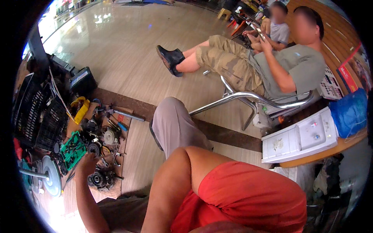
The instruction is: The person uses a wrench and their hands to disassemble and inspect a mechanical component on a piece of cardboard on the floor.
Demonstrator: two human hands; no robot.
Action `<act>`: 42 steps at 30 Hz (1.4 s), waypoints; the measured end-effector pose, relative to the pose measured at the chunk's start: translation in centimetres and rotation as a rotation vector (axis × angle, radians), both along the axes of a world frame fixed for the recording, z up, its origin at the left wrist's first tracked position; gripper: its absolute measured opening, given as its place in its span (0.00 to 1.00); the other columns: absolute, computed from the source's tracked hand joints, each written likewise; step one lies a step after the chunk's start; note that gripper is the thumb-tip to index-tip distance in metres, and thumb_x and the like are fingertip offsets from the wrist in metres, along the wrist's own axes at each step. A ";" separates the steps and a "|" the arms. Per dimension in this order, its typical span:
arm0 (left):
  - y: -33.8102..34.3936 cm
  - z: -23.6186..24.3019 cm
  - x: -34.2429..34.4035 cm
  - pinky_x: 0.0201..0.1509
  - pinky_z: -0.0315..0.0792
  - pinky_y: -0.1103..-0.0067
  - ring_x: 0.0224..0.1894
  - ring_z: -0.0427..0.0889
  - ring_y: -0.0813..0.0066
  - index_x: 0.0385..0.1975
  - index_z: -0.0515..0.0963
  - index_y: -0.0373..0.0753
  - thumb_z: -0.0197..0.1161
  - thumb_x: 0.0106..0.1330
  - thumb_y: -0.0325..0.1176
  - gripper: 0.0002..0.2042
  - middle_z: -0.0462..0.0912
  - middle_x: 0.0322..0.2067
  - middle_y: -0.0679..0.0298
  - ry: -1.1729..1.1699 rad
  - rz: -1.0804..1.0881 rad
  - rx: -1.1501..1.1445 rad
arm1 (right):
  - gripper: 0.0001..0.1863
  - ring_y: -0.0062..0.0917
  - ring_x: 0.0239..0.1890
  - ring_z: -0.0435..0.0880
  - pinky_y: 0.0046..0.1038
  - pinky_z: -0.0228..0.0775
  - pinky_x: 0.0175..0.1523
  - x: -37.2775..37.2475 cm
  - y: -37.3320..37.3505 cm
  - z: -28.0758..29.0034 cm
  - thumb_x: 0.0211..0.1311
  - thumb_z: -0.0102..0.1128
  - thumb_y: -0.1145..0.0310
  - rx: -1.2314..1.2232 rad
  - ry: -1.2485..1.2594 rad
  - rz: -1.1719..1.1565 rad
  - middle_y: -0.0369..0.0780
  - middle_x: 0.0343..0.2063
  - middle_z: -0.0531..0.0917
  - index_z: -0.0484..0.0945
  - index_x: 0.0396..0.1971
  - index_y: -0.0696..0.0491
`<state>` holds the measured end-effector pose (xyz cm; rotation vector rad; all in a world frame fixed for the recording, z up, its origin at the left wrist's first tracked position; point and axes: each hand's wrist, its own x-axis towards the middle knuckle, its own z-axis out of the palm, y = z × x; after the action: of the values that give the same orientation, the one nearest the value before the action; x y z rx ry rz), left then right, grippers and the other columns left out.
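Blk pt (98,179), grn tray (75,148), crate nearby (52,127)

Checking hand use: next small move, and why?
I'd probably bring the right hand in to steady the black round part: the left hand is near it, beside the green case, while the right is out of view.

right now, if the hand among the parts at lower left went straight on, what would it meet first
Probably the black round part just beyond that hand, though how high the hand sits above it is unclear.
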<state>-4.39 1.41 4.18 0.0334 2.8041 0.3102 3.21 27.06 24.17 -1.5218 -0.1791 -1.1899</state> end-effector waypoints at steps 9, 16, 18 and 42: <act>1.3 0.9 -2.6 0.41 0.73 0.67 0.40 0.79 0.57 0.35 0.79 0.41 0.57 0.51 0.32 0.11 0.79 0.36 0.55 -0.206 -0.395 -0.336 | 0.15 0.35 0.36 0.79 0.31 0.70 0.43 -2.3 1.7 0.3 0.55 0.54 0.75 -0.067 0.160 0.027 0.47 0.33 0.79 0.74 0.43 0.62; -1.2 -1.6 2.1 0.38 0.75 0.64 0.35 0.82 0.54 0.26 0.81 0.36 0.56 0.50 0.30 0.08 0.82 0.31 0.52 -0.086 -0.094 -0.046 | 0.15 0.37 0.36 0.78 0.32 0.69 0.43 -6.2 2.9 -2.6 0.54 0.54 0.74 0.162 0.413 -0.064 0.47 0.32 0.78 0.74 0.42 0.62; -1.1 -2.2 1.6 0.38 0.75 0.65 0.35 0.82 0.54 0.26 0.82 0.35 0.56 0.50 0.31 0.09 0.82 0.32 0.52 -0.068 -0.135 -0.052 | 0.15 0.37 0.36 0.79 0.32 0.69 0.42 -8.3 2.8 -3.0 0.55 0.54 0.72 0.277 0.603 -0.162 0.46 0.32 0.78 0.74 0.42 0.61; -1.9 -5.0 3.3 0.41 0.73 0.64 0.40 0.80 0.51 0.32 0.80 0.29 0.58 0.49 0.26 0.11 0.80 0.38 0.45 -0.268 -0.037 -0.009 | 0.26 0.44 0.52 0.72 0.39 0.65 0.55 -16.0 -2.2 -14.5 0.61 0.55 0.58 0.407 1.883 -0.553 0.50 0.50 0.74 0.67 0.55 0.56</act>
<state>-1.07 -0.49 -0.83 0.0382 2.5366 0.2713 -12.81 24.84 9.70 -1.7293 1.6610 0.2460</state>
